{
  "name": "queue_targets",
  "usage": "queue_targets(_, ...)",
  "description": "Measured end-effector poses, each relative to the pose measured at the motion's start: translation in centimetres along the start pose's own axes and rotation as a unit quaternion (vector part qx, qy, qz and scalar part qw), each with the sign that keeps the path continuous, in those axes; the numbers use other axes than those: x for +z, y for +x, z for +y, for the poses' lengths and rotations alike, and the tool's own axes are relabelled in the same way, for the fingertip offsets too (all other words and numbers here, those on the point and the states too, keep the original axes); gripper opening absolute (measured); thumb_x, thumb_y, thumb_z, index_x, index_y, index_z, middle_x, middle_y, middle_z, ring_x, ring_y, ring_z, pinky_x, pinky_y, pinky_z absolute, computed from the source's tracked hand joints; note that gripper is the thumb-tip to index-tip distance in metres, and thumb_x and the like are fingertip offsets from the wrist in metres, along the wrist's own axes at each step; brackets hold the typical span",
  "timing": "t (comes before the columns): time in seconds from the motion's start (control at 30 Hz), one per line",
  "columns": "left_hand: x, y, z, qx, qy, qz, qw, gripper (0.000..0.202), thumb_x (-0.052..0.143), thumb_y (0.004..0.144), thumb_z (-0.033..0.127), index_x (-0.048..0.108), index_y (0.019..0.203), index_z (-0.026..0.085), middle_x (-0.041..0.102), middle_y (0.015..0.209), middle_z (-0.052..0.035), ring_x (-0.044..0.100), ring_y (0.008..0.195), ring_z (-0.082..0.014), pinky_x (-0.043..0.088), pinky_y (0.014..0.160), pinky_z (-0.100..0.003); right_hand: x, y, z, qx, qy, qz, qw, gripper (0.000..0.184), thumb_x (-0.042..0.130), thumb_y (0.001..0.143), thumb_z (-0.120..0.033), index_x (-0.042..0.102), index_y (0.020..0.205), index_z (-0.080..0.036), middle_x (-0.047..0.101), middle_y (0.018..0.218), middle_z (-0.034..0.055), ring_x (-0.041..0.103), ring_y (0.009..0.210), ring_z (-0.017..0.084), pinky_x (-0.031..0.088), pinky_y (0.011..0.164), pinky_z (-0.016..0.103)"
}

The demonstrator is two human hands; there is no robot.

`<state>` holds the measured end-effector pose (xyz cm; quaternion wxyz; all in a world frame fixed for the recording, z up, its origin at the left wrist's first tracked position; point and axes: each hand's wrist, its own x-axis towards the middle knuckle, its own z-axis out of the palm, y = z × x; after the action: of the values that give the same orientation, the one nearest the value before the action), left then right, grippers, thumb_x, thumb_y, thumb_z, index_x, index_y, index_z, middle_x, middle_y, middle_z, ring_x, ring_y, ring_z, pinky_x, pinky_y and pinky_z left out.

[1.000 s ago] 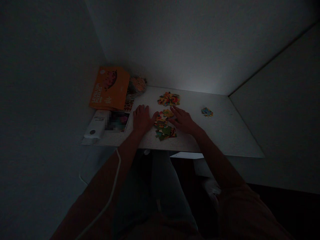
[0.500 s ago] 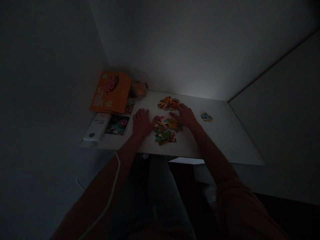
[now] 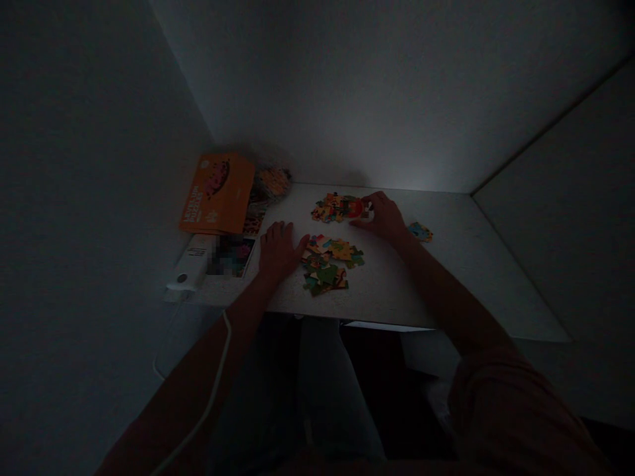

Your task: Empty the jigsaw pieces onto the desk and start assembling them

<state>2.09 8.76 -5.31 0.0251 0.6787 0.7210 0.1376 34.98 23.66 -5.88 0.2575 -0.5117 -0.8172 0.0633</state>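
Head view: right hand (image 3: pixel 383 218) rests against knobbly cardboard jigsaw pieces (image 3: pixel 335 208).

Right hand (image 3: pixel 383 217) beside jigsaw pieces (image 3: pixel 331 209)

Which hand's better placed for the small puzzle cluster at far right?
Right, likely: the right hand sits nearest that small cluster, while the left hand lies beyond the upper pile and lower pile.

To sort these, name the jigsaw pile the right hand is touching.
The far pile of jigsaw pieces: the right hand rests on its right end; the nearer pile and small cluster lie clear of it.
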Motion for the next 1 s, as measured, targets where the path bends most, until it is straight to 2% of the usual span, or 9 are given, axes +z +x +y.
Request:
queue_targets(0.13,-0.2,0.1,-0.1,0.001,0.014,-0.01,1.0,0.074,0.036,0.123,0.063,0.057,0.176,0.015,0.054,0.185,-0.0246,0.046,0.174,-0.0406,0.041,0.143,-0.061,-3.1,-2.5,1.4,-0.043,-0.065,0.03,0.997,0.079,0.088,0.099,-0.068,0.072,0.159,-0.021,0.073,0.159,0.0256,0.066,0.148,0.052,0.052,0.124,0.069)
queue_targets(0.23,-0.2,0.2,-0.3,-0.002,0.025,-0.006,1.0,0.077,0.036,0.122,0.065,0.056,0.178,0.014,0.052,0.186,-0.0254,0.047,0.172,-0.0425,0.04,0.143,-0.062,-5.0,-3.7,2.4,-0.002,-0.065,0.041,0.997,0.088,0.085,0.101,-0.072,0.064,0.169,-0.02,0.071,0.162,0.0259,0.066,0.146,0.052,0.05,0.128,0.071)
queue_targets(0.33,-0.1,0.4,-0.5,-0.003,0.029,-0.012,0.999,0.079,0.036,0.121,0.067,0.056,0.178,0.015,0.051,0.186,-0.0245,0.045,0.174,-0.0439,0.038,0.144,-0.066,-6.6,-4.0,2.8,0.031,-0.061,0.077,0.995,0.107,0.082,0.102,-0.077,0.046,0.185,-0.021,0.067,0.168,0.0243,0.066,0.145,0.052,0.049,0.13,0.073)
queue_targets(0.4,-0.1,0.6,-0.6,-0.005,0.034,-0.017,0.999,0.08,0.033,0.121,0.067,0.056,0.177,0.016,0.052,0.186,-0.0246,0.047,0.173,-0.0434,0.039,0.144,-0.066,-7.4,-4.1,2.8,0.033,-0.064,0.095,0.993,0.109,0.079,0.103,-0.077,0.038,0.189,-0.022,0.064,0.171,0.0232,0.064,0.147,0.052,0.049,0.13,0.073)
queue_targets(0.57,0.2,0.8,-1.1,-0.007,0.049,-0.008,0.999,0.083,0.027,0.118,0.071,0.057,0.175,0.018,0.053,0.185,-0.0237,0.051,0.171,-0.044,0.042,0.142,-0.066,-9.1,-4.1,3.0,0.024,-0.079,0.093,0.992,0.106,0.082,0.102,-0.077,0.045,0.186,-0.026,0.067,0.17,0.0217,0.065,0.146,0.053,0.046,0.129,0.074)
queue_targets(0.77,0.5,0.8,-1.3,0.0,0.042,0.0,0.999,0.084,0.03,0.116,0.07,0.058,0.174,0.016,0.054,0.184,-0.0253,0.051,0.17,-0.0449,0.042,0.141,-0.068,-11.7,-5.3,7.1,0.016,-0.061,0.025,0.998,0.109,0.093,0.09,-0.083,0.059,0.177,-0.027,0.079,0.155,0.0173,0.078,0.129,0.045,0.046,0.129,0.068)
queue_targets(0.87,0.6,0.7,-1.2,0.004,0.047,0.001,0.999,0.085,0.029,0.116,0.069,0.058,0.175,0.015,0.054,0.183,-0.0265,0.05,0.171,-0.0451,0.042,0.141,-0.066,-11.5,-5.6,8.5,0.033,-0.045,0.027,0.998,0.106,0.088,0.092,-0.086,0.061,0.176,-0.028,0.079,0.158,0.0175,0.078,0.13,0.045,0.051,0.125,0.067)
queue_targets(0.93,0.5,0.6,-1.0,0.005,0.044,0.0,0.999,0.086,0.028,0.117,0.069,0.057,0.175,0.013,0.054,0.183,-0.0277,0.05,0.17,-0.0458,0.042,0.141,-0.066,-10.0,-5.0,8.1,0.044,-0.015,0.048,0.998,0.094,0.078,0.1,-0.086,0.065,0.172,-0.027,0.079,0.156,0.0187,0.079,0.128,0.043,0.058,0.118,0.064)
queue_targets(1.0,0.5,0.5,-0.8,0.006,0.039,0.002,0.999,0.086,0.028,0.118,0.068,0.058,0.175,0.012,0.054,0.183,-0.0283,0.05,0.17,-0.0461,0.042,0.14,-0.066,-7.7,-3.5,6.7,0.051,0.023,0.034,0.998,0.079,0.07,0.107,-0.083,0.072,0.162,-0.026,0.082,0.148,0.0187,0.08,0.122,0.039,0.064,0.11,0.059)
